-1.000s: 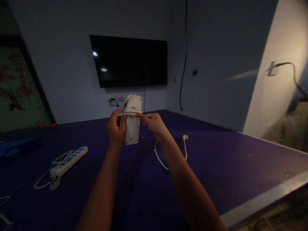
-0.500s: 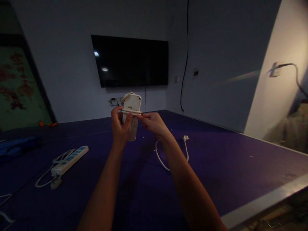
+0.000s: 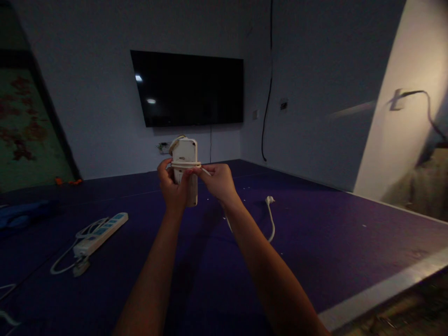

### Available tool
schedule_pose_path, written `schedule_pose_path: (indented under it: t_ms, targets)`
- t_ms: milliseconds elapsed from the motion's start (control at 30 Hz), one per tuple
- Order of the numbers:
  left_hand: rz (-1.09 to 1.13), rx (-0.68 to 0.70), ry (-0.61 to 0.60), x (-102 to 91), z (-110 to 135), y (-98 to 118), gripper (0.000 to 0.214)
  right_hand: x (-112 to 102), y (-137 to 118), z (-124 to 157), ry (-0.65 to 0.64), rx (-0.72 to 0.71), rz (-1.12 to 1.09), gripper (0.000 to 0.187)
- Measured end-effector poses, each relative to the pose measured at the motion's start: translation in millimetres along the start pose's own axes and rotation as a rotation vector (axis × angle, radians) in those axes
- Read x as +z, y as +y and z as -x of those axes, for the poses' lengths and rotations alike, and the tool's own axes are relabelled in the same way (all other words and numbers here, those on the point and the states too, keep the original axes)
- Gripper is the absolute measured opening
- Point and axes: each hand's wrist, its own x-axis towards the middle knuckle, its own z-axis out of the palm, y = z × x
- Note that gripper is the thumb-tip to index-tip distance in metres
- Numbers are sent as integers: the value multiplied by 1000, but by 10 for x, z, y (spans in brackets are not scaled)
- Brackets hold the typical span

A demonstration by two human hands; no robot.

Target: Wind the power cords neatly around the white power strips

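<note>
I hold a white power strip [image 3: 185, 151] upright in front of me, its back side toward the camera. My left hand [image 3: 172, 189] is wrapped round its lower part. My right hand [image 3: 219, 182] pinches the strip's white cord [image 3: 186, 164], which runs as a loop across the strip's body. The rest of the cord hangs under my right wrist and trails over the purple floor to its plug [image 3: 269, 200].
A second power strip [image 3: 101, 233] with blue sockets and a coiled cord lies on the purple floor [image 3: 350, 242] at the left. A blue object [image 3: 21, 213] lies at the far left. A dark screen [image 3: 189, 88] hangs on the back wall; a pale strip edges the floor at right.
The strip has shifted a little left and my left hand has slid up over its lower part. My right hand has drawn the cord closer against the strip; the slack loop on the floor has shrunk.
</note>
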Motion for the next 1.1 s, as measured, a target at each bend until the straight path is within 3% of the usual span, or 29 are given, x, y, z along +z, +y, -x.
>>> schedule_pose_path:
  t_ms: [233, 433, 700, 900, 1100]
  targets:
    - [-240, 120, 55, -46, 53, -17, 60, 12, -32, 18, 18, 53, -11, 41]
    - [-167, 60, 91, -13, 45, 37, 49, 12, -27, 15, 26, 45, -18, 47]
    - [-148, 71, 168, -26, -5, 91, 43, -97, -32, -26, -142, -104, 75, 47]
    - [-102, 63, 158, -46, -4, 18, 46, -68, -88, 16, -71, -127, 221, 48]
    - [-45, 84, 86, -38, -23, -6, 48, -43, -104, 38, 26, -91, 172, 53]
